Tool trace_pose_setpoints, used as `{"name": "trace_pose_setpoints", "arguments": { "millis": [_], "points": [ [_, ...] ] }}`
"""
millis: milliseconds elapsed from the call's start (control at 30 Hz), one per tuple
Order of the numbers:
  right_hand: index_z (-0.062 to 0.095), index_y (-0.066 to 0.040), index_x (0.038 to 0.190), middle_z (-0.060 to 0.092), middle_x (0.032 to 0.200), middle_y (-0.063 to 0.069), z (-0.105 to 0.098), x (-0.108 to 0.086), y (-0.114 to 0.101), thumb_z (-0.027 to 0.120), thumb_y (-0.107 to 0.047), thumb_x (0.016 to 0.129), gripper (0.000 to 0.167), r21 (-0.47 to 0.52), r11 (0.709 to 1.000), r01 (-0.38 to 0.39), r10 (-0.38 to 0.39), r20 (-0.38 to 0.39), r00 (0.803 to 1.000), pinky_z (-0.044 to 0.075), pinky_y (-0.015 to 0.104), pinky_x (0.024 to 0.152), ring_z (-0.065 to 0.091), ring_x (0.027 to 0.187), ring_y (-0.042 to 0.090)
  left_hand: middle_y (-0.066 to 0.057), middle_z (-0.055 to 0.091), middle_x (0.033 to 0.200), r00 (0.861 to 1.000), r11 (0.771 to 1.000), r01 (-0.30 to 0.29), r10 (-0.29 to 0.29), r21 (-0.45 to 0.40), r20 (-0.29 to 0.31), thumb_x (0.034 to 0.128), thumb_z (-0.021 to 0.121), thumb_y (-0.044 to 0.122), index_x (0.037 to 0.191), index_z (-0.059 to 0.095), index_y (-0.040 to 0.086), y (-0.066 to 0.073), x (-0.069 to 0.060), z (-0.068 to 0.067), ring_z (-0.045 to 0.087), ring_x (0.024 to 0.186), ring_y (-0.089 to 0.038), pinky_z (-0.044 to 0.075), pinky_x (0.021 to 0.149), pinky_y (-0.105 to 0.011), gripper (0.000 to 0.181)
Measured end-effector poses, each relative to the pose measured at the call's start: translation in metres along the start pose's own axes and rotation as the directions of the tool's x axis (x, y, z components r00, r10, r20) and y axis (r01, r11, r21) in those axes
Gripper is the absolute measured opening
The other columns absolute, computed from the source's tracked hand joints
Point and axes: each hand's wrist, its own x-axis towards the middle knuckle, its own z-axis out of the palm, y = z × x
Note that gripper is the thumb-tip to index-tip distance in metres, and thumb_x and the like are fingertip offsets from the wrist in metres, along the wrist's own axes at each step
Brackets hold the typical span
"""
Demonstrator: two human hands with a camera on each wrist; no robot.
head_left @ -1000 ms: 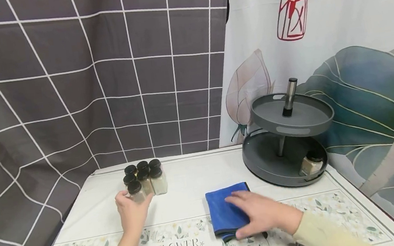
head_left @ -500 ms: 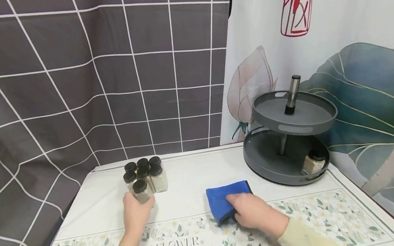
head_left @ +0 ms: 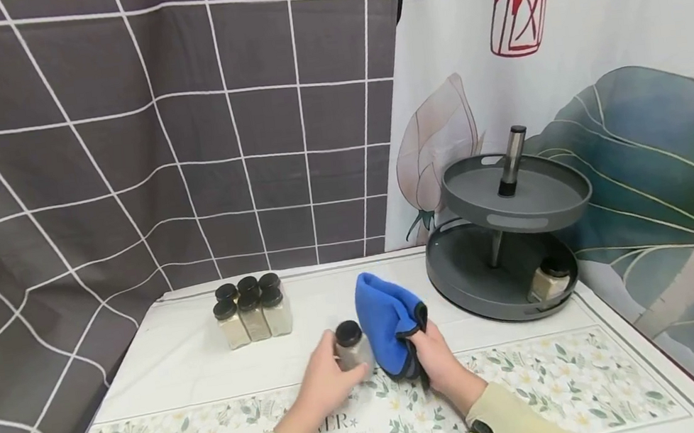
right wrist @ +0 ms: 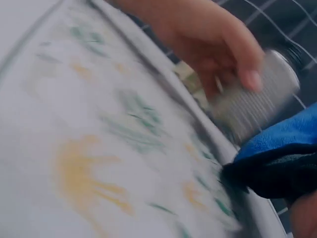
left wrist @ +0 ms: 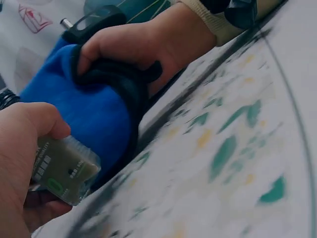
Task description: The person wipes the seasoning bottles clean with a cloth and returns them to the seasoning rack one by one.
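My left hand (head_left: 325,380) grips a clear spice jar (head_left: 353,351) with a black lid, above the middle of the table. In the left wrist view the same jar (left wrist: 67,171) shows a printed label between thumb and fingers. My right hand (head_left: 439,363) pinches a blue cloth (head_left: 384,319) with black edging by its lower right part. The cloth stands bunched up right beside the jar; whether they touch I cannot tell. Seen from the right wrist, the jar (right wrist: 260,96) is blurred and the cloth (right wrist: 285,136) lies at the right edge.
Several black-lidded spice jars (head_left: 253,320) stand grouped at the back left of the white table (head_left: 165,373). A grey two-tier round tray (head_left: 467,288) stands at the back right, with one jar (head_left: 549,282) on its lower tier. Curtains hang behind the table.
My left hand has taken the front jar from the group and carried it right to the cloth. The right hand has closed on the flat cloth and lifted it off the table.
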Motion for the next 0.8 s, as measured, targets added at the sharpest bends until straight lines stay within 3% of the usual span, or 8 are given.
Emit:
{"name": "trace_pose_setpoints", "arguments": {
  "millis": [67, 167, 333, 500, 567, 700, 800],
  "points": [
    [0.032, 0.004, 0.152, 0.044, 0.150, 0.025, 0.006, -0.004, 0.003, 0.052, -0.022, 0.104, 0.058, 0.004, 1.000, 0.015, -0.015, 0.036, 0.999, 0.029, 0.050, 0.117, 0.042, 0.139, 0.036, -0.003, 0.062, 0.108, 0.998, 0.999, -0.033, 0.032, 0.029, 0.049, 0.0806, 0.081, 0.030, 0.118, 0.053, 0.012, 0.001, -0.001, 0.006, 0.062, 0.095, -0.016, 0.055, 0.083, -0.038, 0.050],
    [0.035, 0.003, 0.152, 0.045, 0.150, 0.023, 0.010, -0.007, 0.005, 0.051, -0.023, 0.104, 0.057, 0.024, 0.999, 0.038, -0.039, 0.074, 0.996, 0.031, 0.048, 0.117, 0.043, 0.139, 0.035, -0.001, 0.059, 0.105, 0.996, 0.995, -0.071, 0.066, 0.069, 0.068, 0.0815, 0.081, 0.029, 0.117, 0.052, 0.012, -0.002, -0.003, 0.010, 0.060, 0.094, -0.016, 0.055, 0.082, -0.038, 0.048],
    [0.031, 0.004, 0.153, 0.041, 0.153, 0.025, 0.011, -0.011, 0.005, 0.047, -0.027, 0.107, 0.058, 0.012, 0.996, 0.085, -0.086, 0.100, 0.991, 0.028, 0.049, 0.118, 0.038, 0.142, 0.037, 0.001, 0.060, 0.111, 0.988, 0.991, -0.127, 0.121, 0.049, 0.098, 0.0836, 0.080, 0.028, 0.122, 0.052, 0.012, -0.006, -0.001, 0.012, 0.061, 0.100, -0.017, 0.055, 0.087, -0.037, 0.050],
    [0.027, 0.004, 0.154, 0.036, 0.156, 0.025, 0.010, -0.018, 0.007, 0.040, -0.025, 0.110, 0.055, 0.005, 0.974, 0.226, -0.225, 0.103, 0.969, 0.034, 0.031, 0.115, 0.041, 0.142, 0.024, 0.000, 0.062, 0.115, 0.977, 0.984, -0.180, 0.177, 0.011, 0.118, 0.0840, 0.079, 0.024, 0.124, 0.052, 0.010, -0.009, -0.003, 0.015, 0.062, 0.104, -0.018, 0.056, 0.088, -0.035, 0.051],
    [0.029, 0.002, 0.154, 0.039, 0.155, 0.022, 0.010, -0.018, 0.008, 0.040, -0.027, 0.110, 0.054, -0.018, 0.972, 0.233, -0.230, 0.107, 0.967, 0.034, 0.027, 0.114, 0.042, 0.141, 0.020, 0.000, 0.061, 0.115, 0.977, 0.983, -0.182, 0.179, 0.009, 0.118, 0.0842, 0.079, 0.023, 0.124, 0.052, 0.010, -0.009, -0.004, 0.015, 0.062, 0.104, -0.018, 0.056, 0.088, -0.035, 0.050],
    [0.036, -0.002, 0.153, 0.045, 0.153, 0.017, 0.011, -0.015, 0.011, 0.041, -0.032, 0.110, 0.053, -0.097, 0.980, 0.173, -0.162, 0.107, 0.981, 0.030, 0.040, 0.118, 0.040, 0.142, 0.029, -0.001, 0.060, 0.116, 0.978, 0.986, -0.165, 0.162, 0.014, 0.128, 0.0858, 0.078, 0.025, 0.125, 0.050, 0.011, -0.010, -0.004, 0.014, 0.062, 0.107, -0.019, 0.056, 0.090, -0.036, 0.051],
    [0.033, 0.001, 0.152, 0.044, 0.153, 0.020, 0.011, -0.015, 0.011, 0.039, -0.028, 0.111, 0.052, -0.108, 0.972, 0.206, -0.199, 0.076, 0.977, 0.029, 0.043, 0.118, 0.039, 0.142, 0.034, -0.002, 0.059, 0.117, 0.977, 0.985, -0.172, 0.169, 0.013, 0.130, 0.0863, 0.078, 0.025, 0.126, 0.050, 0.010, -0.010, -0.004, 0.015, 0.062, 0.108, -0.020, 0.056, 0.091, -0.037, 0.051]
  ]
}}
